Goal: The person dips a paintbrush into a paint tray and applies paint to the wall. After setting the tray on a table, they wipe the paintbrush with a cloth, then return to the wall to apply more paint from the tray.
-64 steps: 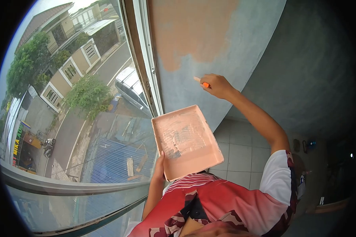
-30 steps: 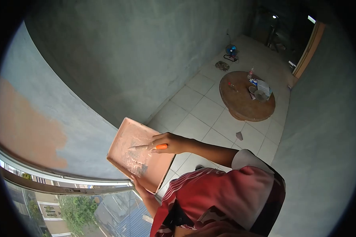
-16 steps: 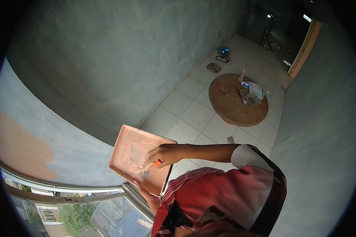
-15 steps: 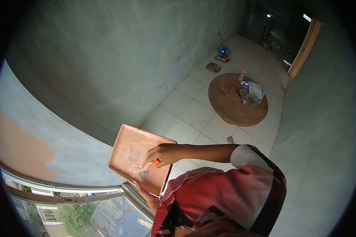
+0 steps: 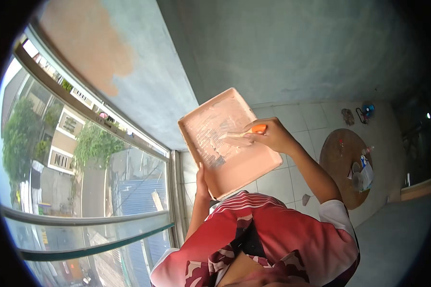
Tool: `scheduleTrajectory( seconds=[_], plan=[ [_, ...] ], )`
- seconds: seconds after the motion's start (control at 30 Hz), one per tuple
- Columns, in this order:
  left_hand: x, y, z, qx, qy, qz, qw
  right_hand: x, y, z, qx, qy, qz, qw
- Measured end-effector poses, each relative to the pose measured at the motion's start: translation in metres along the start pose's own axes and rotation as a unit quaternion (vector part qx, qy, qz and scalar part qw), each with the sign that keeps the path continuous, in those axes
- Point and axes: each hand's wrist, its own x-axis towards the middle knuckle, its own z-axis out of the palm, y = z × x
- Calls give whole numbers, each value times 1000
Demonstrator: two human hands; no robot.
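Right hand (image 5: 272, 136) gripping orange-handled paintbrush (image 5: 259, 128), tip over the smeared peach paint (image 5: 214, 125); contact unclear. Paint tray (image 5: 239, 178) in front of the red-and-white shirt (image 5: 292, 225), left hand (image 5: 202, 184) gripping its side edge. Peach patch (image 5: 93, 43) on grey wall (image 5: 151, 91), upper left, beside window frame (image 5: 115, 130).

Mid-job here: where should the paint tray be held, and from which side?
Probably the paint tray is best gripped by its left rim, coming from the left, as the left hand does: that raised edge borders the paint, while the right hand, with the orange-handled brush, is over the opposite side.
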Motion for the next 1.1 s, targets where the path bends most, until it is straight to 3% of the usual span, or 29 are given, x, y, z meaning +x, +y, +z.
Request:
scheduleTrajectory(
  seconds=[0.1,0.17,0.27,0.4,0.6,0.63,0.7,0.83,0.9,1.0,1.03,1.07,1.1],
  plan=[
    [22,-21,-25,26,-12,46,999,24,-11,-5,69,-16,-27,997],
    [13,-18,-12,28,-1,66,997,35,-36,-19,-23,-3,-122,992],
    [12,-19,-9,30,9,95,995,61,-66,-10,-128,-70,-183,972],
    [-2,-9,4,40,10,119,992,101,-44,41,-156,-113,-314,930],
    [11,-31,-6,-38,35,118,992,85,-12,74,-187,-225,-378,878],
    [12,-31,-10,-50,20,104,993,84,-15,73,-187,-229,-380,876],
    [12,-30,-12,-42,24,98,994,82,-22,67,-167,-325,-311,877],
    [19,-10,-26,-9,14,97,995,98,-23,44,-115,-254,-298,913],
    [21,4,-37,-2,8,86,996,105,-29,35,89,-214,-80,970],
    [32,19,-58,18,-13,66,998,115,-40,30,138,-148,-102,974],
    [35,27,-65,21,-28,63,997,120,-57,34,17,-138,-157,978],
    [36,35,-71,23,-43,59,997,123,-66,48,18,-129,-152,980],
    [37,45,-76,30,-49,54,997,127,-76,65,-66,-139,-214,965]
  ],
)
